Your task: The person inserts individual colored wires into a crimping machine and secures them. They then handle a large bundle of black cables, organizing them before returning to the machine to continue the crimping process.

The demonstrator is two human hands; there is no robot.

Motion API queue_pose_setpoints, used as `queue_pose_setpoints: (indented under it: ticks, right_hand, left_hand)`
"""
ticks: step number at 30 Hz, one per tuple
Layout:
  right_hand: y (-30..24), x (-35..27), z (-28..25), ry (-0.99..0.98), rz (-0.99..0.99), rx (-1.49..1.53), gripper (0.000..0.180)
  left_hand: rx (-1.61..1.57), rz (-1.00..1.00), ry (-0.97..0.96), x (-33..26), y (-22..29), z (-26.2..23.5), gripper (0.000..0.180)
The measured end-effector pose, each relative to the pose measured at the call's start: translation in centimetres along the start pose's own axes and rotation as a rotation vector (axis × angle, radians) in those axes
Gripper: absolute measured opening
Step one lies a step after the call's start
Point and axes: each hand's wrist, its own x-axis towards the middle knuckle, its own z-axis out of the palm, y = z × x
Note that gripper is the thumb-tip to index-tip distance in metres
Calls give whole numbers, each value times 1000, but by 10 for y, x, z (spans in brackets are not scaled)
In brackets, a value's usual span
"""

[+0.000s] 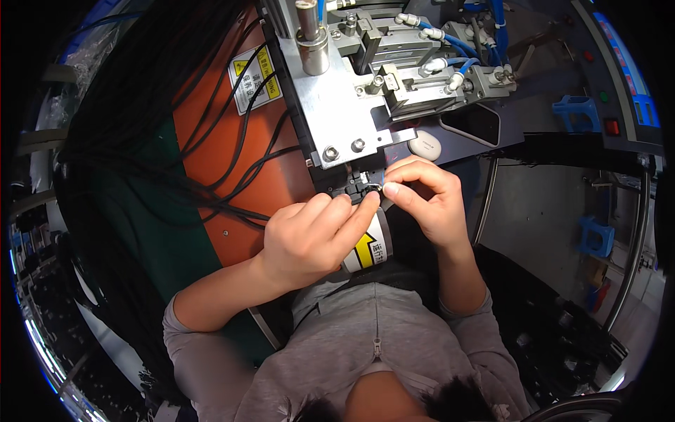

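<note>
- Step in hand: apparently fine fingertip handling of a small part (375, 186) at the black fixture (351, 189).
- Right hand (430, 204): thumb and forefinger pinched, apparently gripping the small part.
- Left hand (304, 235): forefinger extended beside it; whether it grips anything cannot be told.
- Next move: calls for steady, precise fingertip control.
- Markings: printed yellow-and-white warning label (254, 79); printed white label (380, 246) with yellow arrow (365, 251); faint lettering on round white object (424, 145).
</note>
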Motion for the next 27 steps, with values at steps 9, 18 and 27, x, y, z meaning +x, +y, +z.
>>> queue_pose_setpoints:
  ticks: [9, 18, 27]
  right_hand:
    - [-2, 10, 22, 110, -237, -603, 8]
    - [16, 9, 21, 157, -174, -418, 4]
    - [25, 8, 16, 91, 184, -121, 10]
  left_hand:
    - [125, -160, -197, 5, 11, -4, 40]
    - [135, -118, -169, 5, 6, -1, 34]
    - [43, -148, -107, 8, 0, 0, 30]
